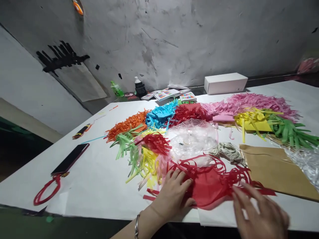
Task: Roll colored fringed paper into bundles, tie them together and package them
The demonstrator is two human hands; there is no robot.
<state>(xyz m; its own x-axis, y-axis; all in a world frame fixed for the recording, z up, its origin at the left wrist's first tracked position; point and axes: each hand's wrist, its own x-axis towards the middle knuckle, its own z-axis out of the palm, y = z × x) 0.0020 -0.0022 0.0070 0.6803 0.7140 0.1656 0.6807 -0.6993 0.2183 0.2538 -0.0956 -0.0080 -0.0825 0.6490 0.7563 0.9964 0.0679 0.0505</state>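
The left hand (174, 191) lies palm down over the left end of the red tissue sheet (206, 189), its fingers bent onto the fringe; whether they pinch a layer or merely press, I cannot tell. The right hand (261, 212), at the sheet's other end, has its fingers parted and shows nothing grasped. The sheet lies on the white table cover (99, 192) between the 2 hands, its uncut middle fairly flat and its strips curling out beyond both ends and the far edge. To handle it well, I'd keep the left hand's pressure light and broad, on the uncut part rather than the narrow strips, and let the right hand tease tangled strips apart a few at a time, drawing them outward along their length; thin tissue like this would probably tear at the cuts if tugged sideways. The clear plastic bag (191, 139) just beyond the sheet, and the grey bundle (228, 152) beyond its right half, could snag loose strips. Motion blurs the right hand, so contact with the tissue is uncertain. The left palm hides what is under it, the layer count can't be made out, and the left forearm is cut off below the bracelet (137, 226).
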